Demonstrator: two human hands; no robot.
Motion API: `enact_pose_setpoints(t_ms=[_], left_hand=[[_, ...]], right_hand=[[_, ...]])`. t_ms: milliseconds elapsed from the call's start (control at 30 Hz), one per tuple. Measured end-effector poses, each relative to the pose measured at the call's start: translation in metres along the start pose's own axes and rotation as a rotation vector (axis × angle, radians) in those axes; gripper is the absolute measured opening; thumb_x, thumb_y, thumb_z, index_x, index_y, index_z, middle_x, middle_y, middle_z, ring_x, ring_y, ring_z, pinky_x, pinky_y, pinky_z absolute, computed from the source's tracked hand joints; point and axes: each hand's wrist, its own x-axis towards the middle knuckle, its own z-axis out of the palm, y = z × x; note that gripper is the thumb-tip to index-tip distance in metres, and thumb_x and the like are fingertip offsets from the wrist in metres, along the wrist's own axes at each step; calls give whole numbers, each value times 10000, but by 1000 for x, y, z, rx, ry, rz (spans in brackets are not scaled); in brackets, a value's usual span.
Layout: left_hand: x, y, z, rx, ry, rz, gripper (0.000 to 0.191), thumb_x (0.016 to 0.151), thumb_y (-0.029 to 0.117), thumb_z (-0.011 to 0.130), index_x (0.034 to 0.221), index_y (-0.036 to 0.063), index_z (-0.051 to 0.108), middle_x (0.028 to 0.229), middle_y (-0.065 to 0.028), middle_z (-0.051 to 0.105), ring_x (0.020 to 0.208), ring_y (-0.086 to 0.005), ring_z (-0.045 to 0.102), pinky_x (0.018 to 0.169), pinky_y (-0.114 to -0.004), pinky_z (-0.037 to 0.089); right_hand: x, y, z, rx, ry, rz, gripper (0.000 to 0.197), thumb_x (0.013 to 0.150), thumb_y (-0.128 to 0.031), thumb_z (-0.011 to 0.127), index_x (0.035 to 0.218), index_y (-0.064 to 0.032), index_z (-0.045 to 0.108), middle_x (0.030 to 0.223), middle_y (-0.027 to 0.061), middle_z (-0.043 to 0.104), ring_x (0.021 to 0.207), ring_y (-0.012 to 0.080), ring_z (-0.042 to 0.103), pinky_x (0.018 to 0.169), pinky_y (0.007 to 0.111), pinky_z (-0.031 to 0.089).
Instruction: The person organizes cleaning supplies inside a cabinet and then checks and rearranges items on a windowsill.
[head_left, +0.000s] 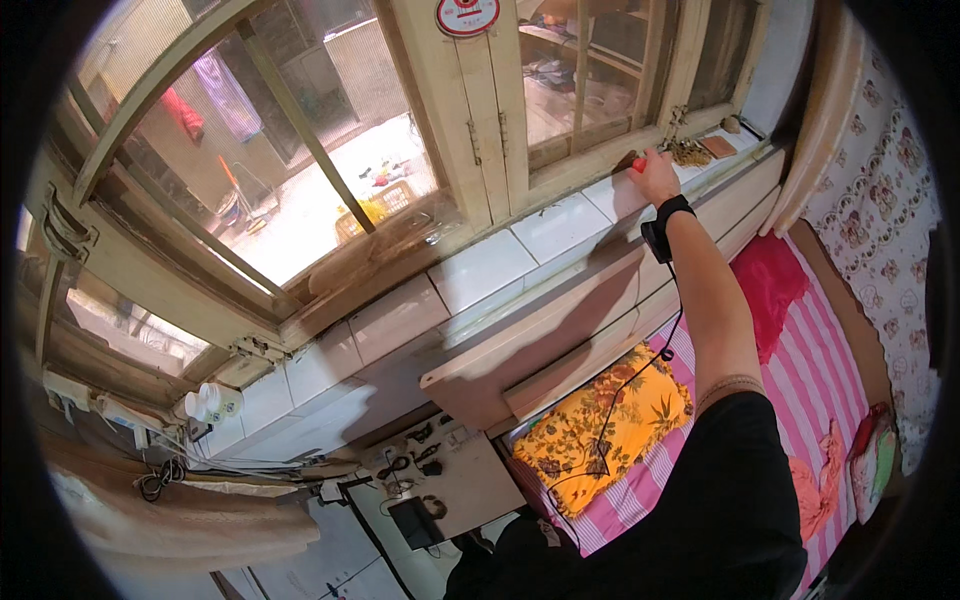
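Note:
My right hand (658, 180) reaches out over the tiled windowsill (555, 230) at the upper right, its fingers closed around a small red object (639, 164). Most of that object is covered by the fingers, so its kind is unclear. A small brown piece (625, 160) lies just left of it, by the window frame. Beyond the hand, a yellowish-brown straw-like clump (690, 153) rests on the sill beside a flat brown rectangular piece (718, 146). A black device on a strap (657, 238) is worn at the wrist, with a cable running down. My left hand is out of view.
Below the sill stands a wooden headboard (525, 367), then a bed with a pink striped sheet (821, 352) and a yellow floral pillow (600, 427). A small table (480, 487) holds cables and several small items. White bottles (214, 403) stand at the sill's left end.

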Motion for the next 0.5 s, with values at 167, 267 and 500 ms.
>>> enact_pose_setpoints(t_ms=[167,267,500], left_hand=[[-3,16,21,-14,-10,-23,284,880,223,585,1043,-7,547,912,-92,612,788,-157,591,679,-273,491],[2,19,32,0,-68,61,289,888,228,572,1053,-8,551,918,-115,625,813,-168,601,696,-280,491],[-10,57,38,120,-96,41,337,890,273,562,1092,3,553,941,-138,637,825,-187,612,721,-288,487]], right_hand=[[16,21,15,-25,6,-62,388,745,-258,636,1065,-49,569,1028,210,548,914,419,570,794,466,476],[28,44,16,33,50,-180,377,763,-298,626,1031,-36,584,844,124,602,762,321,619,664,394,500],[-38,-38,-58,1363,-740,171,246,881,-336,539,951,-103,574,748,-14,539,614,75,500,497,206,379]])
